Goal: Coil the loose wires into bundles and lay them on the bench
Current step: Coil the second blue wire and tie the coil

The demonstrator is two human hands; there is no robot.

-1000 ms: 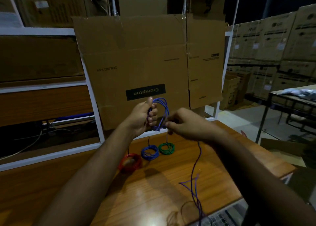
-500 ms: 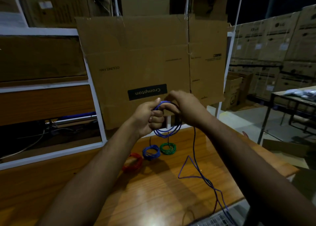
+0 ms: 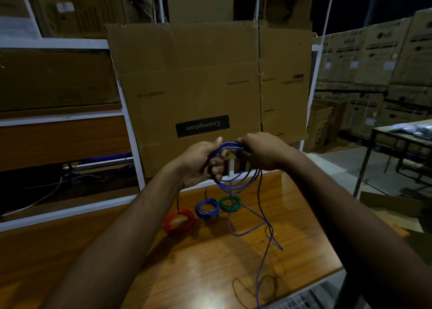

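In the head view, red (image 3: 178, 221), blue (image 3: 207, 209) and green (image 3: 230, 203) bundles lie finished on the bench (image 3: 187, 273), while above them the left hand (image 3: 198, 162) and right hand (image 3: 261, 152) grip a part-wound blue wire (image 3: 230, 166), its loops upright, its tail trailing toward the bench's near edge.
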